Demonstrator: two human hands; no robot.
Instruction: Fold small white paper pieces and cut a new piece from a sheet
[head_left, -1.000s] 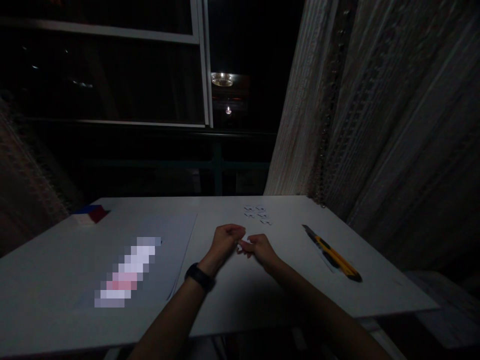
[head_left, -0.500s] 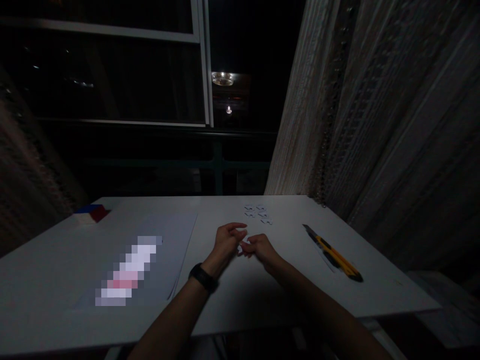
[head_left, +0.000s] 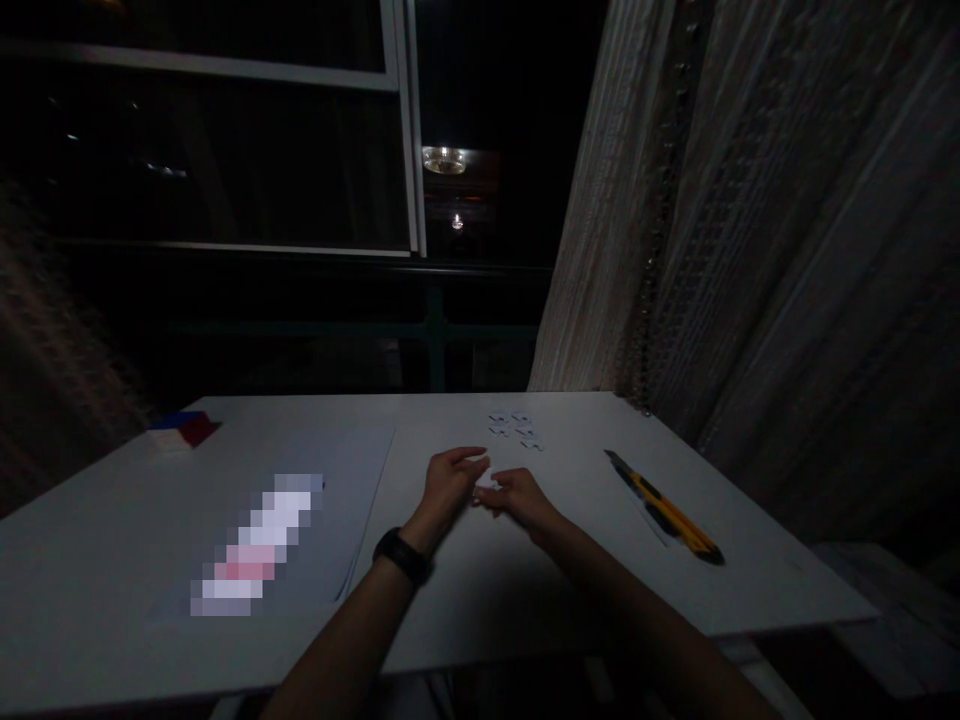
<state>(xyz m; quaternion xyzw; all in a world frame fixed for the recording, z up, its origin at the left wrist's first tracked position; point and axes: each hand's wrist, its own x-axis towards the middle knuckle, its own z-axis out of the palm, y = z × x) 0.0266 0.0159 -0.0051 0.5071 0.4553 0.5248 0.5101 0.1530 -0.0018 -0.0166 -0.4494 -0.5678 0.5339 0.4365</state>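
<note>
Over the middle of the table, my left hand, with a dark band on its wrist, and my right hand meet at a small white piece of paper. The thumb and fingers of my right hand pinch its near edge. My left hand closes on it from the other side, its upper finger stretched out; its lower fingers are partly hidden. Beyond my hands, several small white paper pieces with dark marks lie in a loose group on the white table.
A yellow-and-black utility knife lies at the right, its tip pointing away, beside a thin pale strip. Left of my hands are white paper sheets with a blurred-out patch. A blue, red and white cube sits at the far left corner. Curtains hang behind.
My fingers have shifted slightly around the small piece of paper, and more of its white surface shows between them. Nothing else on the table has moved.
</note>
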